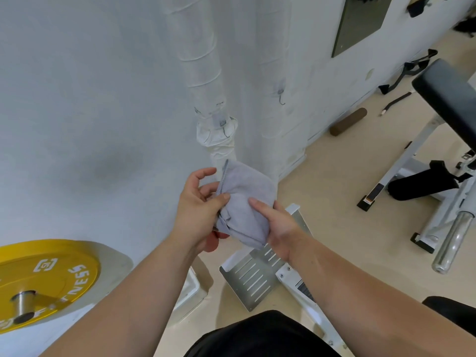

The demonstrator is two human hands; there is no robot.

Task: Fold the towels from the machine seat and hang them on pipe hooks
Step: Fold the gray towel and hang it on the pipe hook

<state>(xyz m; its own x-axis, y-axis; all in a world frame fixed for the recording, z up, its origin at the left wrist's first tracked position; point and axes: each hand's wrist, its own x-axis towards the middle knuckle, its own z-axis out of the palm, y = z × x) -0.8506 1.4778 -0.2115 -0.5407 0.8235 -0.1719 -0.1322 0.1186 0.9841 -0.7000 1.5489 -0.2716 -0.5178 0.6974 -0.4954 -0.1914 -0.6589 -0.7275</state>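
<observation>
Here a small folded grey towel (244,202) is held in mid-air in front of the white wrapped pipe (203,73), below its wire hook (224,128). The left hand (198,212) pinches the towel's left edge, and the right hand (280,230) grips its lower right side.

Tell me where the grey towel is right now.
Head view, centre: the grey towel is held between the left hand and the right hand, just below the wrapped white pipe and its hook.
</observation>
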